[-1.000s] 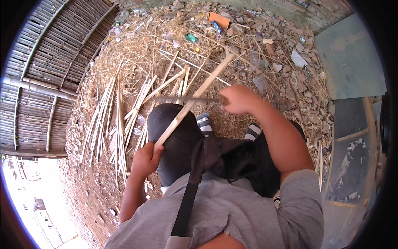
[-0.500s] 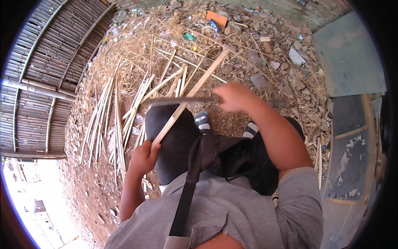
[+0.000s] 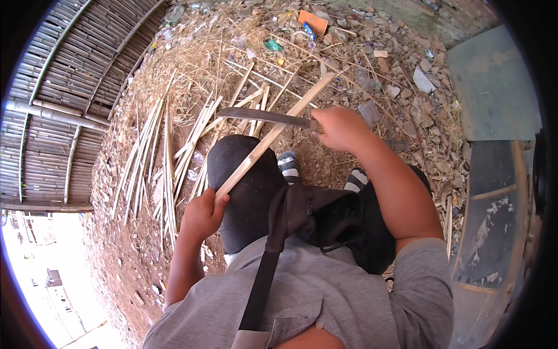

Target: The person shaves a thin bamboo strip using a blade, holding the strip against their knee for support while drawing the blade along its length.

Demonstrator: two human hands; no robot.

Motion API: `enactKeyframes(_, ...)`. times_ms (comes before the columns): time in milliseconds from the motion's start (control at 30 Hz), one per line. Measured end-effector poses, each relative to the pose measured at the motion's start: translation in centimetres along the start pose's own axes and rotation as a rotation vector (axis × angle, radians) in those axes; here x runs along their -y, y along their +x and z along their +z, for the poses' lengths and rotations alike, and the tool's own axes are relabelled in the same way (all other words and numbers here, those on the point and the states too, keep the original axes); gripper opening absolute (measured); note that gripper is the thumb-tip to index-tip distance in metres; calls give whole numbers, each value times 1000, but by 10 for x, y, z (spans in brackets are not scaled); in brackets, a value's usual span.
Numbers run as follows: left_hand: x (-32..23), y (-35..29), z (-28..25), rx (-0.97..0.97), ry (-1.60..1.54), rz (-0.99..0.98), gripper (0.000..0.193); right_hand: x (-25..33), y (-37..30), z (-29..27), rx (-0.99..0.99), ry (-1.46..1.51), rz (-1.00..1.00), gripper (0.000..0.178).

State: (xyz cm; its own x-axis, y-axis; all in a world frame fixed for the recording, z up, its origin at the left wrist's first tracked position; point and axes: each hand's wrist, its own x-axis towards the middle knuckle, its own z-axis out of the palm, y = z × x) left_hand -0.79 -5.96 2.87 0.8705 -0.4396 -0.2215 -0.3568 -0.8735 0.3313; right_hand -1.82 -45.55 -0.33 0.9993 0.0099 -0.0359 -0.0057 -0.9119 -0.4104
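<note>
1. Pale and flat-faced, the long strip [image 3: 256, 152] has its near end in your left hand [image 3: 201, 215], your fingers closed around it and the thumb lying along it.
2. Your right hand [image 3: 342, 129] is wrapped round the handle of a knife [image 3: 250, 114], with only a little of that handle showing past your fist.
3. The knife's dark, slightly curved blade points to your left and crosses over the strip past its middle; you can't tell from this angle whether the two are touching.
4. From your left hand the strip slants away and to the right, across your black-clad left knee [image 3: 232, 154], its far end out beyond the blade.
5. Between your knees sits a black bag [image 3: 337, 215], its strap running up over your grey shirt [image 3: 349, 296]; past it show your striped socks [image 3: 288, 167].
6. Ahead and to the left of your left knee, more pale strips [image 3: 167, 174] lie in loose bundles on the ground.
7. Farther out you have dry straw [image 3: 197, 41], broken rubble [image 3: 407, 110] and an orange piece [image 3: 314, 22]; a bamboo-slat wall [image 3: 64, 58] stands at your left and a grey-green board [image 3: 494, 87] at your right.
</note>
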Motion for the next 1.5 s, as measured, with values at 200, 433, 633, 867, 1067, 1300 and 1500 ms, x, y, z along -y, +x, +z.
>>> enactKeyframes(200, 4, 3, 4, -40, -3, 20, 48, -40, 14, 5, -119, 288, 141, 27)
enactKeyframes(433, 7, 1, 5, -21, -27, 13, 49, 12, -3, 2, 49, 49, -71, 20)
enactKeyframes(633, 1, 5, -4, 49, -124, 0, 50, -26, 13, 10, 85, 336, 39, 25)
enactKeyframes(867, 11, 6, 0, 56, -175, 8, 51, 11, 5, 11, 132, 95, -118, 27)
enactKeyframes(1067, 1, 7, -12, 125, -126, -6, 49, -13, 15, 23, 144, 316, -57, 23)
enactKeyframes(1300, -5, 1, 0, 21, -11, -31, 47, 18, 1, 31, 54, 213, -142, 25)
enactKeyframes(1500, -9, 5, -8, 68, -61, -57, 48, -32, 23, 36, 47, 308, -5, 34)
